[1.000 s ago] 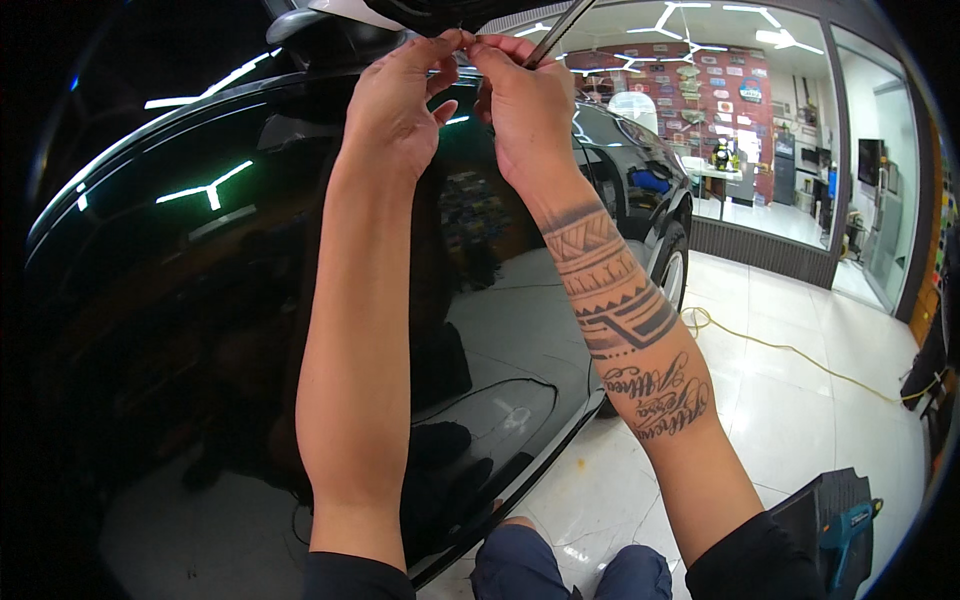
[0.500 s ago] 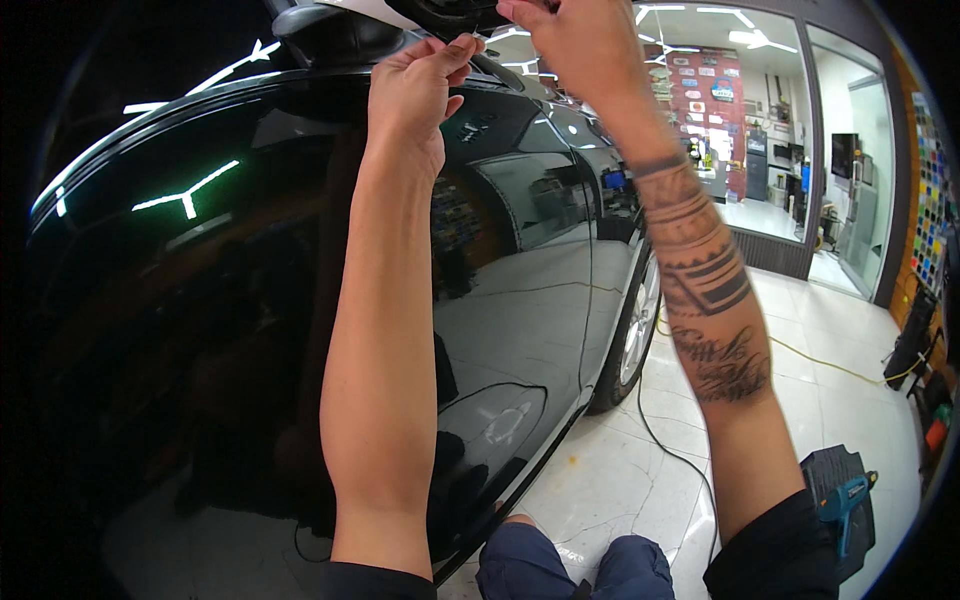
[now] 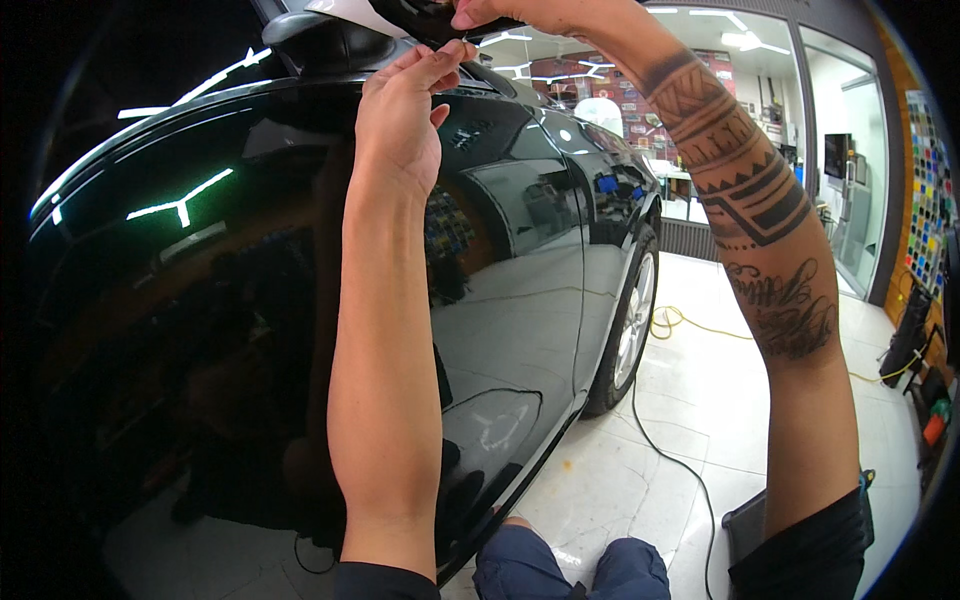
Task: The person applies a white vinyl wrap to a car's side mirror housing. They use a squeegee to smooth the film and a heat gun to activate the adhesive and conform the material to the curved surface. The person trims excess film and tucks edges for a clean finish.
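Note:
At the top of the view, a glossy black sheet-like piece (image 3: 425,18) curves beside a white surface (image 3: 352,14), above the black side mirror (image 3: 325,42) of a dark car. My left hand (image 3: 402,125) is raised to its lower edge, thumb and forefinger pinched together; a tiny pale bit shows at the fingertips, too small to name. My right hand (image 3: 505,12), partly cut off by the upper border, has its fingers closed at the edge of the black piece. Both hands are close together in front of the car door (image 3: 510,240).
The door's shiny paint mirrors ceiling lights. A front wheel (image 3: 630,330) stands right of it. A dark cable (image 3: 665,450) and a yellow cord (image 3: 690,325) lie on the white tiled floor. A dark box-like thing (image 3: 745,525) sits near my right arm. Glass panels and a colour-swatch wall are further right.
My right hand has moved left and slightly up, closer to the left hand, its forearm swinging out to the right. My left hand has shifted slightly left. The view has also shifted a little.

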Demonstrator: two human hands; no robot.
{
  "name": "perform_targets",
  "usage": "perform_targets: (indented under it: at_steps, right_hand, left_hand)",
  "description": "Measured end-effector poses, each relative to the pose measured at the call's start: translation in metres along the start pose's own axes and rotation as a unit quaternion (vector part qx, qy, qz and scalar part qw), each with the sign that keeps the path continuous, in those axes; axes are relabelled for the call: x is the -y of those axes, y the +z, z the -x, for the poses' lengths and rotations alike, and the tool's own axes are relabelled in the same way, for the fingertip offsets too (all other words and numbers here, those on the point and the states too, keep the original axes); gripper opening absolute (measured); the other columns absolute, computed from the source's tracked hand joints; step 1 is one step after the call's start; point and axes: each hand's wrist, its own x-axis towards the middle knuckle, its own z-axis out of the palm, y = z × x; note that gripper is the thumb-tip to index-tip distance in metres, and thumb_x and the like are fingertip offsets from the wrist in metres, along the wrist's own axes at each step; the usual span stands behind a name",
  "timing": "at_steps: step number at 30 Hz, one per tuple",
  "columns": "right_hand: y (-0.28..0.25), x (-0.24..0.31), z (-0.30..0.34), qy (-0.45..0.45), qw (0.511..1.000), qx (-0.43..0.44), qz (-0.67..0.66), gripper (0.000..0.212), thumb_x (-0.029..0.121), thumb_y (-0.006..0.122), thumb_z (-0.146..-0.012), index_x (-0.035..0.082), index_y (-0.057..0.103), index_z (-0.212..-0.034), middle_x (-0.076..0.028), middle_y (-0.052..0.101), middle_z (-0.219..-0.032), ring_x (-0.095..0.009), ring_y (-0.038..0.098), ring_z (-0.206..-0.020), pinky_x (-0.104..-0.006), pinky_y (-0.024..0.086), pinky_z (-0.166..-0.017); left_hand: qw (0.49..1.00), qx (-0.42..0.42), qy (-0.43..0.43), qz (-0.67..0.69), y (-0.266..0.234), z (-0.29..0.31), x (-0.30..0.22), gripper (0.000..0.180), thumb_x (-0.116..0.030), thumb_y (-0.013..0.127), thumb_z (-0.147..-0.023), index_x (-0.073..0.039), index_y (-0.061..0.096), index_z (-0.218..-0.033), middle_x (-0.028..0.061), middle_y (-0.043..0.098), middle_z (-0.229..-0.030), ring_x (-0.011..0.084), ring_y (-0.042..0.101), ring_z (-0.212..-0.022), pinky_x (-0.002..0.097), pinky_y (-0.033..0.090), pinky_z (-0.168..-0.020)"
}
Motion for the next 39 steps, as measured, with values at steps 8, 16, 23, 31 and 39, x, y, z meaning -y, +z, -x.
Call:
perform_targets:
  at_steps: [8,16,23,31,39]
  right_hand:
    - [0.031,0.036,0.048,0.211,0.938,-0.194,-0.193,0.017,0.015,0.066,-0.078,-0.002,0.067,-0.074,-0.019,0.061,-0.062,-0.034,0.063,-0.058,-0.0404,0.047,-0.057]
    - [0.057,0.041,0.045,0.284,0.898,-0.248,-0.229,0.017,0.018,0.072,-0.074,0.002,0.072,-0.077,-0.008,0.065,-0.066,-0.015,0.058,-0.060,-0.0307,0.045,-0.059]
    - [0.025,0.028,0.024,0.073,0.963,-0.252,-0.059,0.018,0.016,0.067,-0.078,-0.002,0.068,-0.076,-0.020,0.062,-0.064,-0.031,0.064,-0.061,-0.0380,0.048,-0.059]
    - [0.013,0.021,0.004,-0.017,1.000,-0.003,-0.003,0.021,0.017,0.072,-0.075,-0.004,0.067,-0.074,-0.022,0.062,-0.067,-0.033,0.064,-0.064,-0.0389,0.048,-0.061]
    - [0.026,0.017,0.016,-0.134,0.951,0.004,0.280,0.018,0.019,0.070,-0.075,0.004,0.070,-0.084,-0.016,0.066,-0.074,-0.034,0.064,-0.072,-0.0416,0.049,-0.065]
  left_hand:
    - [0.999,-0.009,-0.002,-0.044,-0.004,-0.001,-0.003,0.013,-0.024,0.071,-0.086,-0.012,0.066,-0.085,0.0016,0.066,-0.090,0.0127,0.050,-0.089,0.0367,0.035,-0.084]
    - [0.999,-0.011,-0.025,-0.032,-0.001,-0.007,-0.009,0.015,-0.023,0.071,-0.085,-0.012,0.065,-0.077,-0.0015,0.062,-0.078,0.0101,0.052,-0.079,0.0312,0.037,-0.074]
    - [1.000,-0.004,-0.024,-0.014,0.003,-0.012,-0.004,0.019,-0.030,0.070,-0.086,-0.013,0.068,-0.077,-0.0041,0.064,-0.076,0.0063,0.051,-0.074,0.0268,0.037,-0.069]
    - [0.983,-0.030,0.127,0.127,0.021,-0.014,0.042,0.022,-0.031,0.058,-0.094,-0.013,0.064,-0.084,-0.0032,0.064,-0.078,0.0071,0.055,-0.073,0.0283,0.039,-0.072]
    - [0.952,-0.136,0.250,0.110,0.044,-0.013,0.066,0.025,-0.017,0.048,-0.095,0.002,0.060,-0.084,0.0063,0.057,-0.067,0.0138,0.052,-0.064,0.0311,0.040,-0.059]
